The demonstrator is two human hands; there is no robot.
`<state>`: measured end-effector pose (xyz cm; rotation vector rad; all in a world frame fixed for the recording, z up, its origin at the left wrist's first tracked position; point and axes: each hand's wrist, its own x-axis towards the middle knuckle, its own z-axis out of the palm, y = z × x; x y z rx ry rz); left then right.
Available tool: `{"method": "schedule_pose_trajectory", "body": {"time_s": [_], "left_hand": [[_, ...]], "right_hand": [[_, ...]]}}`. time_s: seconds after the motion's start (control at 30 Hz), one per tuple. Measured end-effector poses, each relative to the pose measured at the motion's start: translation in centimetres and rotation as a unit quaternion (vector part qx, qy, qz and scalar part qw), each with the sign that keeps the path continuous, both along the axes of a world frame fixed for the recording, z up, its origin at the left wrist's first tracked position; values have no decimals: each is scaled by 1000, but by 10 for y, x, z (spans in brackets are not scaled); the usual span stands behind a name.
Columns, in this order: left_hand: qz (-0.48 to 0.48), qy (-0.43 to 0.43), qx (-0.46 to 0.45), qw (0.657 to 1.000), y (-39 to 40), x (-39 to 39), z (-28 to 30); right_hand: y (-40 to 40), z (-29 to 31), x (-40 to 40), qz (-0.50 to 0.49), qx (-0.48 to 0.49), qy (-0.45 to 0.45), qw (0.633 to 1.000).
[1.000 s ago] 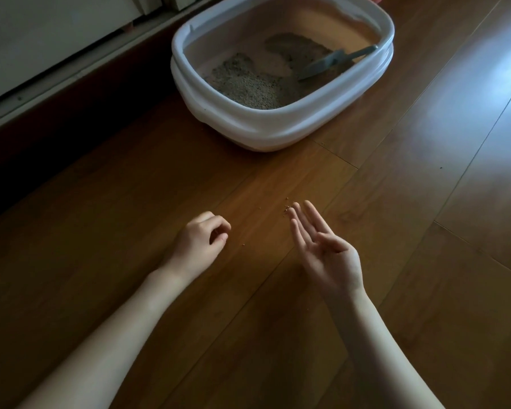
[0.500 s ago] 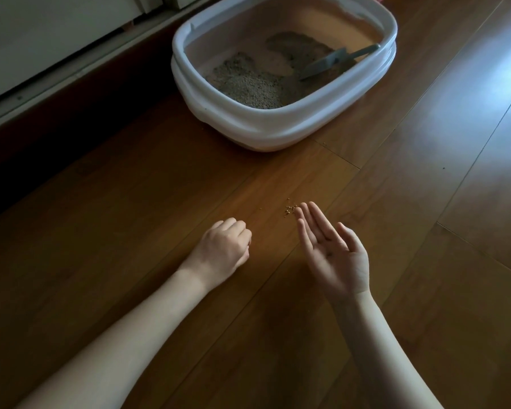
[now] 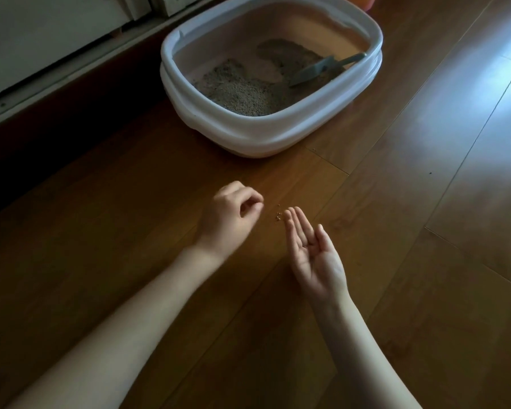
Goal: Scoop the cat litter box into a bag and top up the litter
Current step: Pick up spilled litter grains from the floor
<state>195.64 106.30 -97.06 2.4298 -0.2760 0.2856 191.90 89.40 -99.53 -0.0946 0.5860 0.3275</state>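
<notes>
Litter box (image 3: 266,137), white with a raised rim, sits on the wooden floor (image 3: 396,172) near the wall, ahead of both hands and well apart from them. Grey litter (image 3: 239,90) covers only part of its base; bare tray shows between two patches. Grey scoop (image 3: 322,69) lies inside, blade in the litter, handle propped toward the right rim. Neither a waste bag nor a refill supply is visible. Stray granules (image 3: 278,215), a few, lie on the floor between the hands, just beside the right fingertips (image 3: 289,215). Right hand (image 3: 313,252): palm up, fingers straight and together, held low as a cupped tray; whether it already holds granules cannot be told. Left hand (image 3: 230,216): fingers curled with thumb and forefinger tips drawn together in a pinch posture; too dim to confirm whether anything is between them. Judgement: the step in hand looks like spill clean-up, picking grains into the open palm. Risks: granules are small and round, so a light brush from either hand would likely roll them away across the smooth boards; tilting the flat palm on the way to the box would spill them again; poor light on this side makes missed grains probable.
</notes>
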Motion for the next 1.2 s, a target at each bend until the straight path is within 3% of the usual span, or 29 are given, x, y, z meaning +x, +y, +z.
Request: {"method": "schedule_pose_trajectory", "body": {"time_s": [0.13, 0.4, 0.53, 0.77, 0.87, 0.93, 1.07, 1.2], "left_hand": [[-8, 98, 132, 986, 18, 15, -32], [-89, 10, 207, 974, 8, 20, -33], [-97, 9, 264, 960, 4, 24, -38], [-94, 12, 253, 963, 8, 22, -39], [-87, 39, 294, 951, 5, 19, -43], [-72, 52, 264, 960, 1, 19, -38], [-105, -10, 30, 994, -34, 11, -2], [-196, -24, 44, 979, -62, 2, 5]], "right_hand": [[-14, 2, -1, -20, -34, 3, 999], [-20, -3, 8, 39, -109, -29, 993], [-21, -7, 10, 10, -102, -53, 993], [-20, -9, 14, 7, -75, -64, 995], [-22, -12, 11, -5, -36, -71, 997], [-23, -15, 12, -13, -25, -64, 998], [-19, -19, 13, 0, -29, -61, 998], [-15, -20, 16, 19, -21, -79, 997]]}}
